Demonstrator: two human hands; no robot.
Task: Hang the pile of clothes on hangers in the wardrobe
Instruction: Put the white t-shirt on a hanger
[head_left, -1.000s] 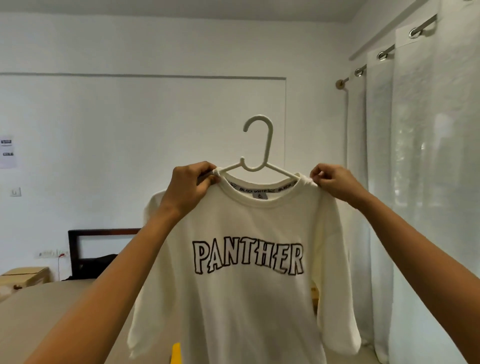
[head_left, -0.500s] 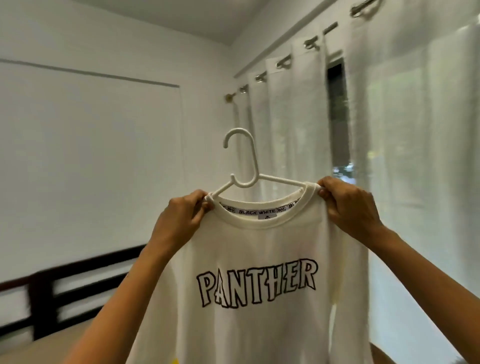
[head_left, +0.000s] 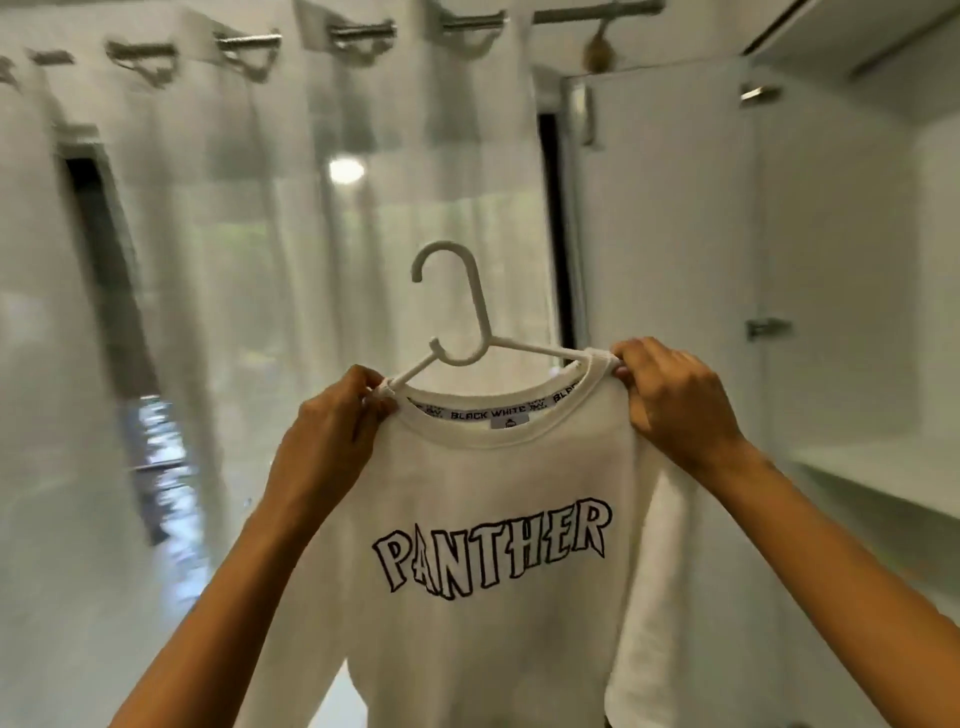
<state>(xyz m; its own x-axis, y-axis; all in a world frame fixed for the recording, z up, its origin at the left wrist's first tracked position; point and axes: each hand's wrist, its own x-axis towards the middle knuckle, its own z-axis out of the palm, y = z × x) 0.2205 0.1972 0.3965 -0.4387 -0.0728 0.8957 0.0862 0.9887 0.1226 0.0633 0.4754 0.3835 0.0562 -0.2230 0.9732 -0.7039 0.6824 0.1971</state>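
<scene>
A cream cotton T-shirt printed "PANTHER" (head_left: 493, 545) hangs on a white plastic hanger (head_left: 470, 332), held up in the air before sheer white curtains (head_left: 234, 260). The left hand (head_left: 332, 441) pinches its left shoulder, the right hand (head_left: 675, 405) its right shoulder. A white wardrobe door (head_left: 675, 234) stands open just behind.

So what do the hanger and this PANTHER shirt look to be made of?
Hanger: looks like moulded plastic, white and smooth with a slight sheen. The hook and arms are thick, rounded and in one piece.
T-shirt: seems a cotton-like knit, cream and matte, with a ribbed collar and soft drape. The exact fibre can't be told.
</scene>
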